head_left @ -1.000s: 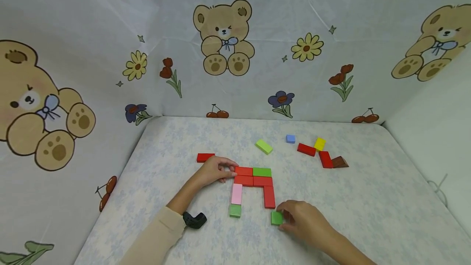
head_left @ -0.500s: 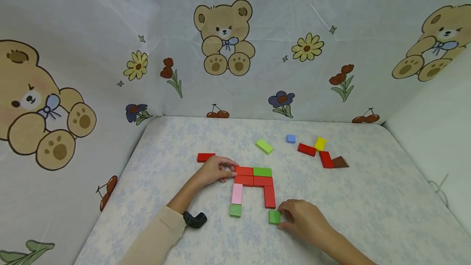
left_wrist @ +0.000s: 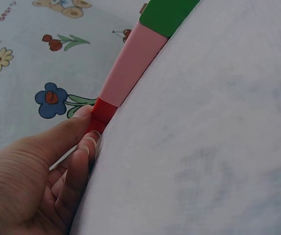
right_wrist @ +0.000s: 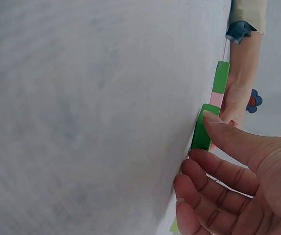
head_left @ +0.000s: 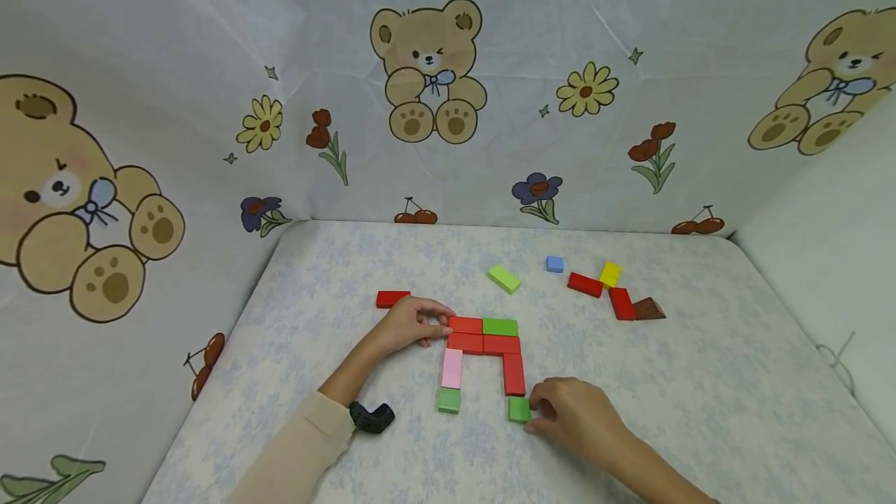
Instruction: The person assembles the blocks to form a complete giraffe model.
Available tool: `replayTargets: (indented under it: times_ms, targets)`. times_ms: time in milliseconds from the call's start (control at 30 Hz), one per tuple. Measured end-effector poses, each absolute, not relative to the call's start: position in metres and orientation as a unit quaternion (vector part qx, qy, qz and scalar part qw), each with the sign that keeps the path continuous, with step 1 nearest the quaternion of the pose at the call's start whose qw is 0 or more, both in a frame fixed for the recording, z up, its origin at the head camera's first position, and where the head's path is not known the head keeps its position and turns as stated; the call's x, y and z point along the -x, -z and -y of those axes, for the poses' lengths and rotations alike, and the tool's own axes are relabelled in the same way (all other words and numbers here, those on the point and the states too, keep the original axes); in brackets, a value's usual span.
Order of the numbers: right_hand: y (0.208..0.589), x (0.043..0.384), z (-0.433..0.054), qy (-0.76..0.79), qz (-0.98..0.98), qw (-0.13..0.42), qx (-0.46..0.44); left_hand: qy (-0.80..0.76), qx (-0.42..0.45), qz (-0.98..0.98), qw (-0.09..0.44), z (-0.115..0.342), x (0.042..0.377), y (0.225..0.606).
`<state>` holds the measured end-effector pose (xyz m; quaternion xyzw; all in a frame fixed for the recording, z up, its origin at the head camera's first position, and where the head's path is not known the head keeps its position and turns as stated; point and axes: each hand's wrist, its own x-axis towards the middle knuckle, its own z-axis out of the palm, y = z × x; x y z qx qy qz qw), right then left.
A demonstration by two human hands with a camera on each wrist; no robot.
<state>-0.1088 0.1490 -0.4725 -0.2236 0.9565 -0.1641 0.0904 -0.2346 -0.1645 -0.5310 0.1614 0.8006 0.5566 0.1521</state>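
Note:
In the head view, small coloured blocks form an arch-like figure flat on the table. My left hand (head_left: 409,323) pinches the left end of the upper red block (head_left: 466,325) between thumb and index finger. Beside that sits a green block (head_left: 500,327), with two red blocks below. The left leg is a pink block (head_left: 452,368) ending in a green square block (head_left: 449,400); the right leg is a red block (head_left: 514,374). My right hand (head_left: 577,418) pinches another green square block (head_left: 519,410) just below that right leg. In the right wrist view, the thumb lies against this green block (right_wrist: 206,127).
Behind the figure lie a light green block (head_left: 504,278) and a blue block (head_left: 554,264). Farther right are two red blocks, a yellow block (head_left: 610,274) and a brown triangular block (head_left: 649,309). Another red block (head_left: 393,299) lies behind my left hand.
My right hand has slid the green square block left and slightly away from me, closer under the right red leg. The left hand has stayed in place.

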Motion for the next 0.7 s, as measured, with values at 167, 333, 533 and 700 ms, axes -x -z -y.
replayTargets:
  times_ms: [167,333,533,700]
  targets:
    - [0.474,0.109,-0.148,0.158,-0.958,0.084,0.223,-0.561,-0.161,-0.797,0.153,0.165,0.235,0.531]
    - [0.473,0.110,-0.146,0.161,-0.958,0.080,0.222,-0.560,-0.162,-0.798,0.152,0.165,0.235,0.529]
    - [0.471,0.112,-0.144,0.170,-0.957,0.100,0.213,-0.551,-0.160,-0.806,0.149,0.165,0.234,0.528]
    - [0.453,0.118,-0.151,0.201,-0.946,0.126,0.221,-0.542,-0.163,-0.811,0.149,0.165,0.233,0.528]
